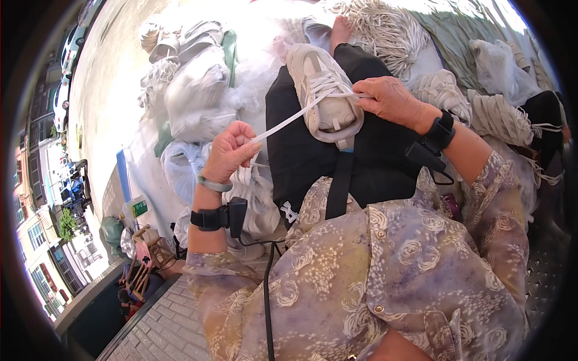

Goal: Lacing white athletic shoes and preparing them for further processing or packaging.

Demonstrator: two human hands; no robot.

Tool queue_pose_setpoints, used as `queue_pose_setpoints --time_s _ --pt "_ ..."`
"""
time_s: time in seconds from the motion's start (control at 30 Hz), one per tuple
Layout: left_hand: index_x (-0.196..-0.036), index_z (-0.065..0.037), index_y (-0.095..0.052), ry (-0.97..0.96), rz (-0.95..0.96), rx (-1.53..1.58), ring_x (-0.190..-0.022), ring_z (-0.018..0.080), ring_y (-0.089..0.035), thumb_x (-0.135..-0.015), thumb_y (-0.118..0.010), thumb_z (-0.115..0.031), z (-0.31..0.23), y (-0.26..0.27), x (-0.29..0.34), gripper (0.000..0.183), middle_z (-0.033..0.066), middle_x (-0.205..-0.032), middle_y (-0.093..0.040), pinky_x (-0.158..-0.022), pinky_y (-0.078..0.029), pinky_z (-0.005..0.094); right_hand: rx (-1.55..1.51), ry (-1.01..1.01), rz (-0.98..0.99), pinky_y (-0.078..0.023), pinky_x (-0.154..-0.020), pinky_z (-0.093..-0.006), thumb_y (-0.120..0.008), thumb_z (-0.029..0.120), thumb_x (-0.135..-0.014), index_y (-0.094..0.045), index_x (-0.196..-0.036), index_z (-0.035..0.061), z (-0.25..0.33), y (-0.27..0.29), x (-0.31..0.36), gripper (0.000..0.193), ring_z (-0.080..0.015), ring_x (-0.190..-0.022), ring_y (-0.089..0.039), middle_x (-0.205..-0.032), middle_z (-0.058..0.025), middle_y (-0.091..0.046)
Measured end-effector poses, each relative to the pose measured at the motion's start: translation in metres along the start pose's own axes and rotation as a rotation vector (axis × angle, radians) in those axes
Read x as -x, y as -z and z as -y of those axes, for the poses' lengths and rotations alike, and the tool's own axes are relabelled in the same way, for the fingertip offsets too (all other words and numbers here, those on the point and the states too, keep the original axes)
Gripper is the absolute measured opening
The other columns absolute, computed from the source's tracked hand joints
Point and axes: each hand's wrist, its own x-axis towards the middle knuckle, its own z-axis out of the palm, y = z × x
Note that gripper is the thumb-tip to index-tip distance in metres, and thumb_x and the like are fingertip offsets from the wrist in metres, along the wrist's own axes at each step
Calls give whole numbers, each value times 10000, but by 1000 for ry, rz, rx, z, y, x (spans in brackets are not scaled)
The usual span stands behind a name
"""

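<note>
A pale grey-white sneaker (338, 113) rests on my black-covered lap (295, 162), toe pointing away and opening toward me. Its white shoelace (286, 122) is threaded across the upper part of the shoe. My left hand (231, 150), closed in a pinch, holds one length of lace, drawn taut out to the lower left of the shoe. At the shoe's right side, my right hand (390, 102) pinches another stretch of lace between thumb and fingers. Both hands are raised over my lap. The inside of the sneaker is partly in shadow.
Bundles of white laces (385, 33) lie beyond my lap. More pale shoes (500, 120) are piled at the right. Filled plastic bags (198, 108) and further shoes stand to the left. A black cable (268, 301) hangs down my front. A small wooden chair (144, 256) stands at lower left.
</note>
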Motion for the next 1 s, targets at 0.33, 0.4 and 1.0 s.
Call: queue_pose_setpoints --time_s 0.33,0.4,1.0 --pt "-889 -62 -645 -549 -406 -888 -636 209 -609 -800 -639 -138 47 39 14 117 86 -732 -630 -583 -460 299 513 371 -159 -431 -536 -355 -599 118 -797 -554 -984 70 -38 68 49 198 -265 -642 -567 -711 -72 -539" --pt "-896 -61 -647 -590 -490 -967 -678 284 -615 -822 -622 -178 63 48 20 141 115 -789 -647 -592 -465 333 564 315 -172 -431 -538 -358 -597 111 -797 -557 -984 68 -47 89 66 196 -273 -641 -564 -717 -79 -542" --pt "-794 -21 -550 -58 -972 -1185 -614 312 -534 -915 -457 -327 142 246 148 342 144 -659 -545 -579 -421 375 1067 -678 -1228 -383 -515 -288 -425 113 -783 -452 -685 116 -386 -74 -276 102 -134 -569 -463 -636 -5 -443"
